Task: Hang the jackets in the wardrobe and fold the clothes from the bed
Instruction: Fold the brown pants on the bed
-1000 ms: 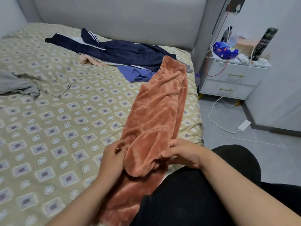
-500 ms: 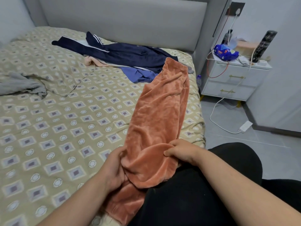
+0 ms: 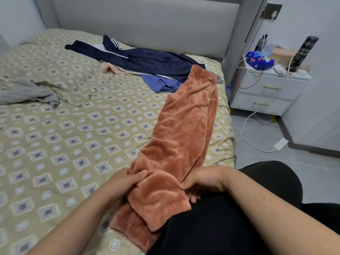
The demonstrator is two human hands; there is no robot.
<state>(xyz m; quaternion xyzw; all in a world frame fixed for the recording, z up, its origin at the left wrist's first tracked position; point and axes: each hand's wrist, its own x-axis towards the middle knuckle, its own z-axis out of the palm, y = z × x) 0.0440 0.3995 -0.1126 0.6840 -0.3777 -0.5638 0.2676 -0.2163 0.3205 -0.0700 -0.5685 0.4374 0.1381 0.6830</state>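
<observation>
One rust-orange fleece garment (image 3: 180, 129) stretches along the right edge of the bed (image 3: 55, 144), its near end doubled over. The left hand (image 3: 121, 183) pinches the fold, thumb on top; the right hand (image 3: 204, 181) has its fingers curled round the opposite side. Farther up lie a navy jacket (image 3: 147, 61) and a grey cloth (image 3: 27, 92). A white nightstand (image 3: 266, 89) stands on the tiled floor (image 3: 257, 144).

Trousers (image 3: 184, 129) lie lengthwise along bed (image 3: 55, 144) right edge, near end between left hand (image 3: 119, 183) and right hand (image 3: 204, 179). Tracksuit (image 3: 147, 61) behind them, by headboard (image 3: 147, 24). Crumpled cloth (image 3: 27, 92) far left. Nightstand (image 3: 266, 89) right of bed.
</observation>
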